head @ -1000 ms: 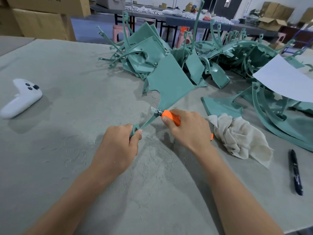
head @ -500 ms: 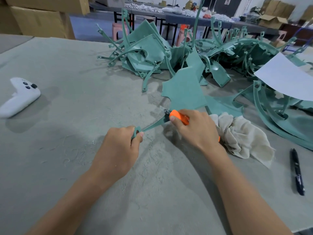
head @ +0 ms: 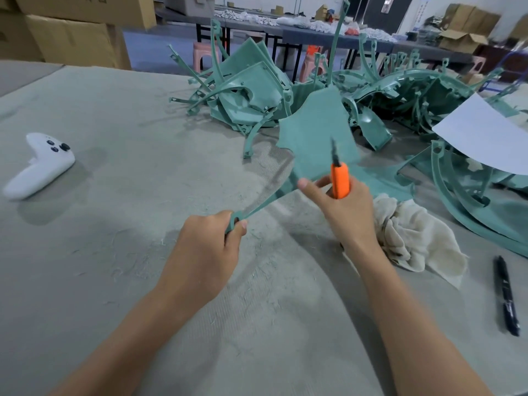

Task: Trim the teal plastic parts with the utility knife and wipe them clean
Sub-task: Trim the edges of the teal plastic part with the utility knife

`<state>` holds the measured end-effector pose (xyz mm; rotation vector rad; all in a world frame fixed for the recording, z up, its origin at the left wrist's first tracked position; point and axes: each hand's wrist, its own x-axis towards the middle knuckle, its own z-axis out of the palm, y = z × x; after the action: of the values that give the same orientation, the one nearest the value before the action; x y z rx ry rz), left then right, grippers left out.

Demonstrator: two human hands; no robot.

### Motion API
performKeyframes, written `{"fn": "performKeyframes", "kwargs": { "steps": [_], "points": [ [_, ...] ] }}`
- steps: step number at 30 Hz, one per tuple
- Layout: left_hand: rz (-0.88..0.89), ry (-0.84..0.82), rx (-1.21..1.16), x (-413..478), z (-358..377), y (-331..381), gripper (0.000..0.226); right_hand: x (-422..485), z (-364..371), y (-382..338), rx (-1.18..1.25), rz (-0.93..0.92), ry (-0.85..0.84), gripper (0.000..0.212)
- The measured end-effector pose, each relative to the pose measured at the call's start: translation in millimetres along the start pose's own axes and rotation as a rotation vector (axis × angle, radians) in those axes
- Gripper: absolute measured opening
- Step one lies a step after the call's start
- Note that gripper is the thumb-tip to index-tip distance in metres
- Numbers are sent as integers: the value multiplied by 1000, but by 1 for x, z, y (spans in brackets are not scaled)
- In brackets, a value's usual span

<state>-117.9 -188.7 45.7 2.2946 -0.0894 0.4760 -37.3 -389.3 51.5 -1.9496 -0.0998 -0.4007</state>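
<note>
Teal plastic part point(head: 314, 132) was held over the grey table point(head: 114, 115) by its thin stem, gripped in the left hand point(head: 205, 252), while the right hand point(head: 343, 215) clasped the orange utility knife point(head: 340, 181) upright in front of its flat panel, a crumpled rag point(head: 414, 241) lying just beside that hand.

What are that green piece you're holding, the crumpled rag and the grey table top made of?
Teal part: likely moulded plastic, matte, even colour, thin panel with slim arm.
Rag: soft off-white cloth, perhaps cotton, judging by its crumpled folds.
Table top: seems grey felt-like fabric, fuzzy and ribbed; exact fibre unclear.
</note>
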Motion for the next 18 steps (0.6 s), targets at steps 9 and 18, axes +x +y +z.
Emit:
{"fn": "performKeyframes", "kwargs": {
  "steps": [9, 18],
  "points": [
    [244, 69, 46, -7, 3, 10, 36, 0, 9, -5, 87, 66, -43, 36],
    [310, 45, 101, -9, 3, 11, 28, 7, -1, -2, 81, 63, 211, 46]
  ]
}}
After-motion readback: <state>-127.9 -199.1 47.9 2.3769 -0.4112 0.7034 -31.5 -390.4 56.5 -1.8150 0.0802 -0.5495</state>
